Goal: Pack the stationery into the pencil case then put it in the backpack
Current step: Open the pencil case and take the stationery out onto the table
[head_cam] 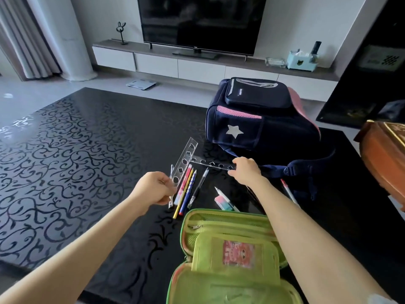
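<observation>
A green pencil case (230, 255) lies open at the near edge of the black table. My left hand (155, 189) pinches the near end of a clear stencil ruler (186, 159) that slants up and away. My right hand (245, 170) grips the right end of a second clear stencil ruler (210, 164) lying crosswise. Between them lie several pencils (185, 189), a black pen (198, 187) and an eraser (223, 201). A red pen (288, 190) lies to the right of my right arm. The navy and pink backpack (260, 119) sits behind, zipped.
The glossy black patterned table (76, 161) stretches left. A brown box (385, 154) sits at the right edge. Beyond are a TV (201, 20) on a low cabinet and a floor scale (141, 84).
</observation>
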`<state>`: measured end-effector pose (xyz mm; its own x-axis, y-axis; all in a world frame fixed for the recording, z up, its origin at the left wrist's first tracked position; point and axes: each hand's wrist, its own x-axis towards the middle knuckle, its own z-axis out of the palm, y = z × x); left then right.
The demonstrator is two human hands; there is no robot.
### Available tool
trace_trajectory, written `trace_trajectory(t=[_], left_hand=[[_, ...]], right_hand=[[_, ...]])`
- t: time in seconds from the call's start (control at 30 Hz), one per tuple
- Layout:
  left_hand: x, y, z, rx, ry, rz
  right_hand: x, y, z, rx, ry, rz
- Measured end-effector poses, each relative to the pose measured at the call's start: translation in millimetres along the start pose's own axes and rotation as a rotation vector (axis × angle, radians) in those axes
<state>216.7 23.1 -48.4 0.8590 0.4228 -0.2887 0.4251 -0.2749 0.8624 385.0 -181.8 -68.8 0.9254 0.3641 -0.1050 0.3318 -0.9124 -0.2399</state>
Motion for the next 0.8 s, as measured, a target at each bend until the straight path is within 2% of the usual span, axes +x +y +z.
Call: trace_trajectory(t=[0.17,0.37,0.43,0.5,0.57,0.6,0.63,0.7,0.8], left_hand=[[14,-13,8,0.066,0.014,0.04],[19,-16,13,0.016,0.09,0.058],[15,-13,13,-0.026,0.115,0.065],[8,-6,14,-0.117,0.135,0.058],[-3,3,19,-0.216,0.136,0.05],[-13,8,23,-0.247,0.125,0.051],[-21,11,28,-0.263,0.103,0.06],[-43,14,40,-0.262,0.056,0.099],[-78,18,54,-0.188,0.035,0.182]], right_hand=[[27,-2,7,-0.114,0.002,-0.026],[22,-5,3,-0.065,0.007,0.075],[9,-12,-4,0.132,0.101,0.217],[-7,-21,-11,0.58,0.179,0.345],[-36,-35,-18,1.114,0.12,0.379],[-54,-42,-20,1.282,0.062,0.374],[-69,-48,-21,1.367,0.003,0.368],[-97,-57,-20,1.377,-0.065,0.368],[-127,-64,-20,1.426,0.002,0.375]])
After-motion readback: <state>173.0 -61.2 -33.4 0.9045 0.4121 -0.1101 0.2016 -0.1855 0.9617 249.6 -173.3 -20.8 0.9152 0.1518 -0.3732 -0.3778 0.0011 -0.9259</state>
